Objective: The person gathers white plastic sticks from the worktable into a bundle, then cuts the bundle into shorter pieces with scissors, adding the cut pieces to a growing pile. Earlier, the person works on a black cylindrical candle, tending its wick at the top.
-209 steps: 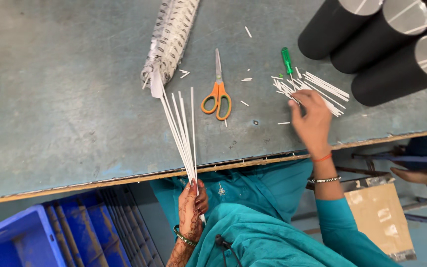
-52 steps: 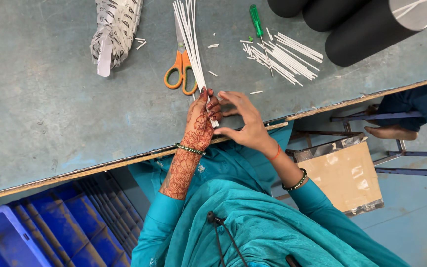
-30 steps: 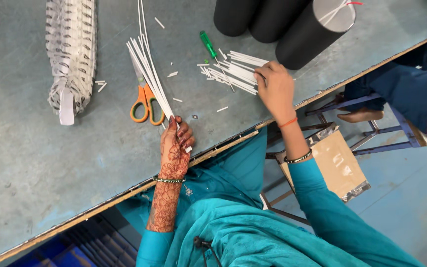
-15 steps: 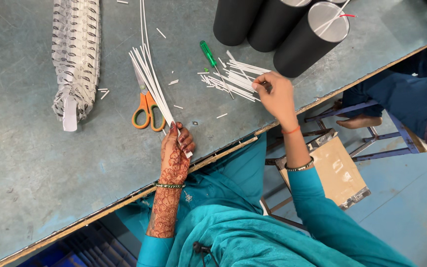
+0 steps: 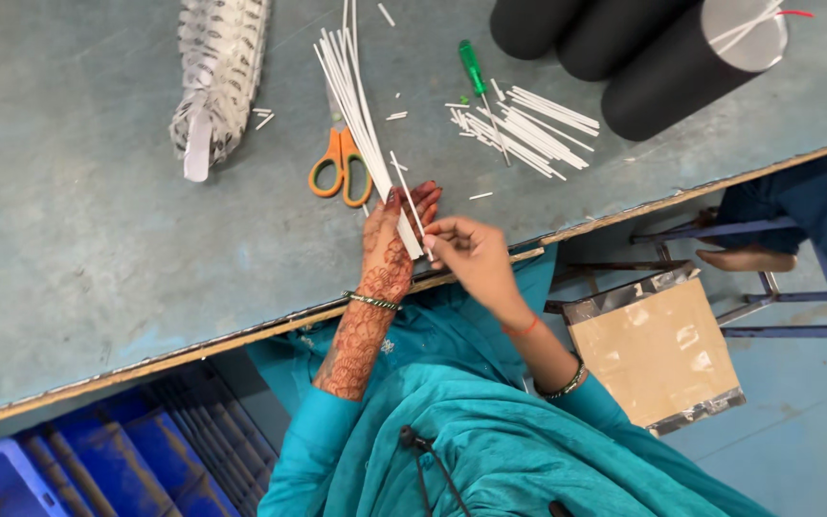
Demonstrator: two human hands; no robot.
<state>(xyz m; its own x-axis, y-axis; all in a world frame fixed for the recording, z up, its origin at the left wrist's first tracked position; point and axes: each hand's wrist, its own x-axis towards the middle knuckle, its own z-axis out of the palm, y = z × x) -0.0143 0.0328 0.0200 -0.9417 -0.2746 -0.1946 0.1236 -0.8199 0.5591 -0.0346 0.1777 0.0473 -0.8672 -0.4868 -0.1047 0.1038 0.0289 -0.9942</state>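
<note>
At the worktop's near edge, the left hand grips a bundle of white sticks beside orange scissors; the right hand's fingers pinch a single stick.

Half a second ago the right hand was far out on the loose pile of white sticks beside the green screwdriver. Now it has come back to the counter edge, touching the left hand, and it pinches one single stick against the held bundle of sticks.
</note>
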